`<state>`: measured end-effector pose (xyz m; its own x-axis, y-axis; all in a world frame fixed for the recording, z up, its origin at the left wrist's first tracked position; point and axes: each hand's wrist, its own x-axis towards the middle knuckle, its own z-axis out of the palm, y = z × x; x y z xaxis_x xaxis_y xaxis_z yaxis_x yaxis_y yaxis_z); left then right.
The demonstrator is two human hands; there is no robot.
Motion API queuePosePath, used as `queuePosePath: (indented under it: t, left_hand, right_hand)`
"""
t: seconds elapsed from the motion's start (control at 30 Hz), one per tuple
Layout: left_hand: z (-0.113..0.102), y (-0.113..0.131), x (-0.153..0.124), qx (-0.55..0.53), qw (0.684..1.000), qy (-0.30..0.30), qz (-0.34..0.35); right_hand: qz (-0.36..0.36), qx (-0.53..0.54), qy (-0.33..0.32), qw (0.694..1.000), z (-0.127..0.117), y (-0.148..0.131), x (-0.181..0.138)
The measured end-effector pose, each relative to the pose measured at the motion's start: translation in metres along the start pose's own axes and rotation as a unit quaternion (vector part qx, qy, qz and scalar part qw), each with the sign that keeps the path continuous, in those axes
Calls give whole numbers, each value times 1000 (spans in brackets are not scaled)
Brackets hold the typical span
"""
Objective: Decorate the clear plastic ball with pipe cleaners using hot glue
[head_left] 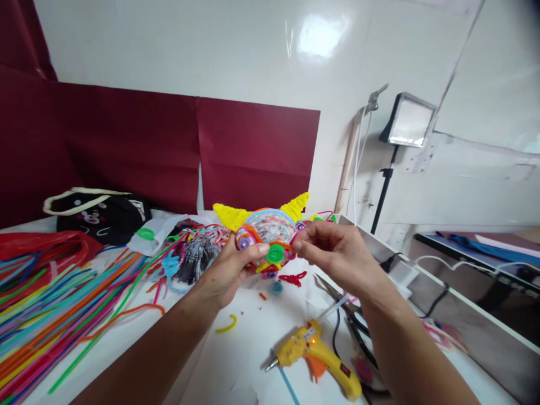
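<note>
A round pipe-cleaner craft (270, 226) with two yellow horns is held up above the table's middle. A green coil (275, 253) sits on its lower front, and a purple coil (244, 242) is at its left side. My left hand (231, 267) grips the craft's left side, thumb across the front near the green coil. At the craft's right edge my right hand (333, 247) is closed in a pinch, and what lies between its fingertips is mostly hidden. Below the craft, a small red twisted piece (294, 278) and a blue coil (277, 287) rest on the table.
A yellow glue gun (316, 351) with its light on lies in front, beside black-handled scissors (348, 306). Many coloured pipe cleaners (76, 315) spread over the left. Behind them sit a grey tinsel bundle (196, 260) and a black bag (99, 216). A lamp (409, 121) stands back right.
</note>
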<state>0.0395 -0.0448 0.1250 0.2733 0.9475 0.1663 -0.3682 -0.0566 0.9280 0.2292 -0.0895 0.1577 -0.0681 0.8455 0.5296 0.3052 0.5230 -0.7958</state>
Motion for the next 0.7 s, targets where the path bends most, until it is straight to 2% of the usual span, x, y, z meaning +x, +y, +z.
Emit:
queuePosePath:
  t: [0.37,0.53,0.7]
  left_hand:
    - [2,1,0,-7,1000,-2,-5]
    - [0,0,1,-10,1000,3,-9]
    - [-2,-1,0,-8,1000,-4,-4]
  right_hand:
    - [-47,-14,-37,998,-3,5,-1]
    - [-145,-110,-6,983,-1,3,-2]
    - [-214,-172,-10,962,-3,1,-2]
